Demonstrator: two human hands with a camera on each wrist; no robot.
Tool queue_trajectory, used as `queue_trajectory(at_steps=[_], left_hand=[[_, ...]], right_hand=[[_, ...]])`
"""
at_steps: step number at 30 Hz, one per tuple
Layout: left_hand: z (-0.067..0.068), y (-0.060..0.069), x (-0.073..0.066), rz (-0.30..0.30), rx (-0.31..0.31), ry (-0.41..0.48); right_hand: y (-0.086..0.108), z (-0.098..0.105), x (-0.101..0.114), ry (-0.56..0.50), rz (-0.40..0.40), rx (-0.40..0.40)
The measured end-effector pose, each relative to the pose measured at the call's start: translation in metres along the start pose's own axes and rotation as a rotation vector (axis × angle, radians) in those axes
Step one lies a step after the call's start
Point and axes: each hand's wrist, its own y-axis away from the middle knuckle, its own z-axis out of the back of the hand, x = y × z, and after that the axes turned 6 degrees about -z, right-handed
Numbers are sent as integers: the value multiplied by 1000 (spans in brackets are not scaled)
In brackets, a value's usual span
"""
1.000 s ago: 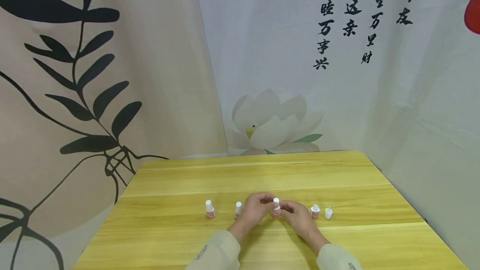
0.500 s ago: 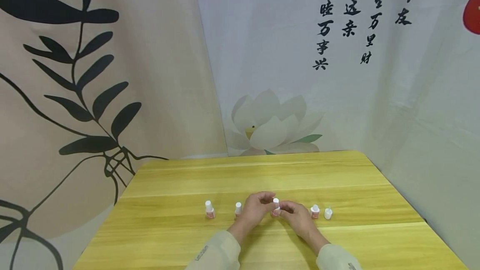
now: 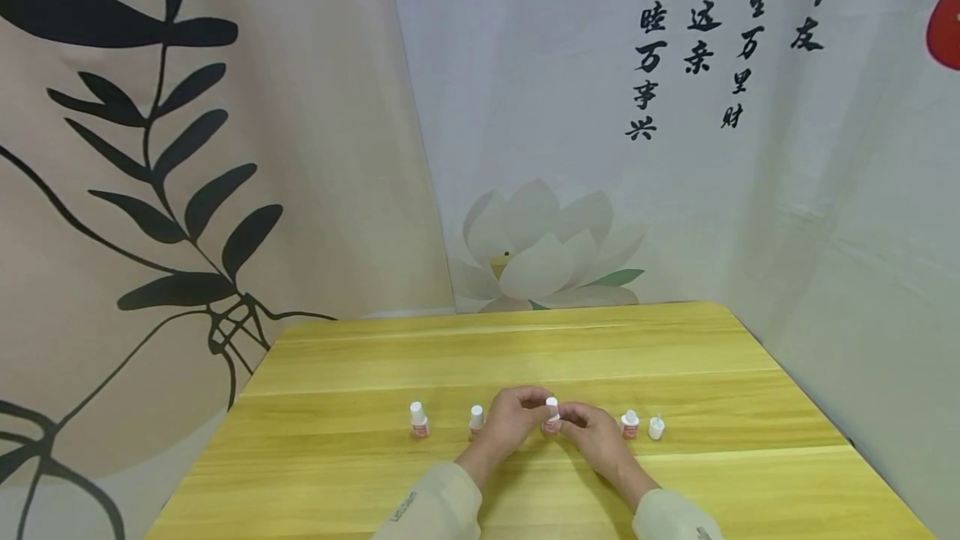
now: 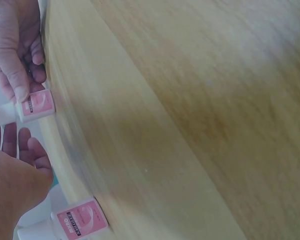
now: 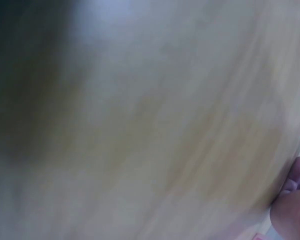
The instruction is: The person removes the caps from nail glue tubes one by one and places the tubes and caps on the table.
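Middle nail-glue bottle [image 4: 39, 104]: upright between the two hands, at the wooden table [image 3: 480, 348] — whether its base bears on the wood is hard to tell.
Left hand [image 3: 512, 421]: thumb and fingers pinching the white cap [image 3: 552, 403].
Right hand [image 3: 597, 433]: thumb and fingertips gripping the bottle below that cap.
Capped pair: outer bottle [image 3: 420, 421] well apart; inner bottle [image 3: 476, 421] just beside the left hand.
Right end: short-topped bottle [image 3: 630, 424] — near a small white piece [image 3: 656, 428].
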Motion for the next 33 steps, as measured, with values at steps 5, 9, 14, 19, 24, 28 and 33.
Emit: queue_trajectory(at_steps=[5,9,14,19,24,28,33], left_hand=[[-1,-2,1,5,-11,1],[-1,-3,2,3,-23,-8],[-2,-4,2,4,-29,-9],[-2,-3,2,4,-32,23],[0,-1,1,6,-30,21],[0,-1,1,6,-27,10],[0,-1,1,3,-24,5]], right_hand=[[0,1,0,6,-6,8],[0,1,0,18,-4,3],[0,1,0,9,7,7],[0,1,0,10,7,1],[-1,1,1,11,-4,-6],[-1,1,1,10,-7,-1],[0,1,1,2,-14,15]])
